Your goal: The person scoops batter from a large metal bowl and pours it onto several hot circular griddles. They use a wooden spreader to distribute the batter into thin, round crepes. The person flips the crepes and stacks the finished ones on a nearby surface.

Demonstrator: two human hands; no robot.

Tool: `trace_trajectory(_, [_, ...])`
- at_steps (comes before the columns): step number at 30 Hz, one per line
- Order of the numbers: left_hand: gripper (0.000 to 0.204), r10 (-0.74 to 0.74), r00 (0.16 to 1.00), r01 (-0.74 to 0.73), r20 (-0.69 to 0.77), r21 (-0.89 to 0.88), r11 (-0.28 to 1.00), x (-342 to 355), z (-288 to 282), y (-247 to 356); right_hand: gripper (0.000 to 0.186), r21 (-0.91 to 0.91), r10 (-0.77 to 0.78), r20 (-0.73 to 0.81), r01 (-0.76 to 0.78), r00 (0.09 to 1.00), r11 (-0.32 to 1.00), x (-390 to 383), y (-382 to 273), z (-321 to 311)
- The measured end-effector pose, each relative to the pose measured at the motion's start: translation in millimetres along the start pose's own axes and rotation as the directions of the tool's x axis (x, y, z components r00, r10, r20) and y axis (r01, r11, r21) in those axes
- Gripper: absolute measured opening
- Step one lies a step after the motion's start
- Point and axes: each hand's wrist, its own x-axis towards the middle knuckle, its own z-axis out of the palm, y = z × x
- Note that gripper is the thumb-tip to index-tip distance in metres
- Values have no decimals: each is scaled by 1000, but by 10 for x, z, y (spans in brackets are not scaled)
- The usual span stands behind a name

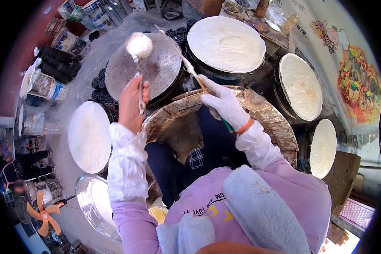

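My bare left hand (131,103) is closed around the handle of a metal ladle (136,62). White batter (140,45) fills the ladle's bowl, which hangs over a round grey griddle (163,63) with a bare surface. In a white glove, my right hand (225,103) grips a thin spreading stick (189,67) coated with white batter along its far part. The stick reaches over the griddle's right edge; whether its tip touches the surface I cannot tell. Pale round flatbread (226,44) covers the griddle to the right, and a similar flatbread (89,137) lies on the left one.
A curved, wrapped ledge (277,122) surrounds my legs. More flatbreads (300,86) lie on griddles at right. A clear basin (82,199) of white batter stands lower left, near an orange-bladed fan (43,214) and another person (25,169). Buckets (51,86) and black briquettes (100,84) stand left.
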Motion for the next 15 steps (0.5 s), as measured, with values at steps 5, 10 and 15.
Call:
trace_trajectory(5, [36,193,981,-145,-29,549,823,996,-70,-647,62,106,54,67,-61,996,992,663,331,252])
trace_trajectory(10, [60,552,826,8,113,977,-214,1267,-601,-810,59,425,66,-130,-4,989,905,887,574,409])
trace_trajectory(15, [60,667,730,-43,147,985,-170,1193,-553,-195,57,244,115,-77,-93,990,965,1178,813,840])
